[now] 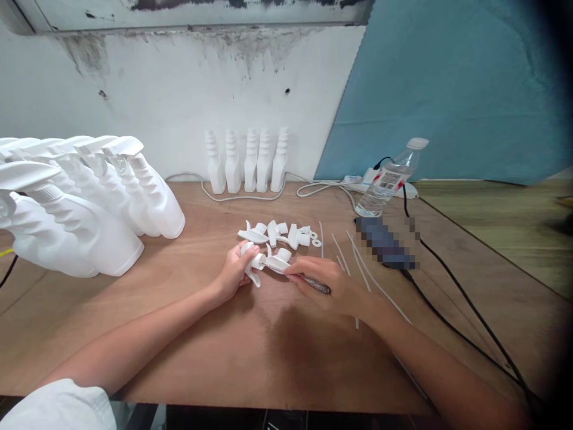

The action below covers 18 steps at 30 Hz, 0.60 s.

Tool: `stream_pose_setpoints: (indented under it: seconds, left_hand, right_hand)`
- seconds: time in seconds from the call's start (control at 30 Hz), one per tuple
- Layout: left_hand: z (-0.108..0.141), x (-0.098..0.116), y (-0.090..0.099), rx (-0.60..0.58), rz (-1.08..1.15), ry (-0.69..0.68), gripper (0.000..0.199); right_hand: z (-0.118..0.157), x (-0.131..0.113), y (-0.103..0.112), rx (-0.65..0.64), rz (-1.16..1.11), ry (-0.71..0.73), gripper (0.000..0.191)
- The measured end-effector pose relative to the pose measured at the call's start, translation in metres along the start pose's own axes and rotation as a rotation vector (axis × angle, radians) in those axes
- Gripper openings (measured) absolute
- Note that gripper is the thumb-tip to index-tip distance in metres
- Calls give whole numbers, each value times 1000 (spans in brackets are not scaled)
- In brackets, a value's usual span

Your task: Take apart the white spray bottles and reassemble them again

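The white spray head (258, 261), held over the table (215, 358) near the loose spray heads (273, 233), looks light, stiff and smooth, perhaps slippery; its body should give the surest hold, clear of the slim trigger (255, 278). The left hand (233, 273) pinches it between thumb and fingers; the right hand (329, 285) is closed round a slender tool (319, 285), its tip at the collar (whether inside, I cannot tell).
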<state>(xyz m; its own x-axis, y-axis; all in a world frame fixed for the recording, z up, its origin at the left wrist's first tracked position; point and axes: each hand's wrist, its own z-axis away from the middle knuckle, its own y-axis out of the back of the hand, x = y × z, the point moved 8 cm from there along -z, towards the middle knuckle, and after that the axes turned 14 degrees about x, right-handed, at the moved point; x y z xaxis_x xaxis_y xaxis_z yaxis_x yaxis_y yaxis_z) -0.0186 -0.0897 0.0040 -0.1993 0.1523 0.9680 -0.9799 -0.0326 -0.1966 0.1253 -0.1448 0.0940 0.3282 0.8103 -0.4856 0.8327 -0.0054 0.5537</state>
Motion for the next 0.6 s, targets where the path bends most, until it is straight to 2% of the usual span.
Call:
stream_pose_setpoints:
  seconds: [0.1,0.3,0.5,0.6]
  left_hand:
    - [-3,0,3,9,46,41,34]
    - [-5,-2,6,13,57,52,32]
    - [-7,-4,6,-4,153,77,35]
    - [-7,-5,7,8,163,78,35]
  right_hand:
    - [4,7,-8,23,-118,-92,16]
    - [4,7,-11,59,-256,-117,22]
    - [4,17,-15,40,-497,-345,26]
    - [3,14,-17,23,-472,-323,28]
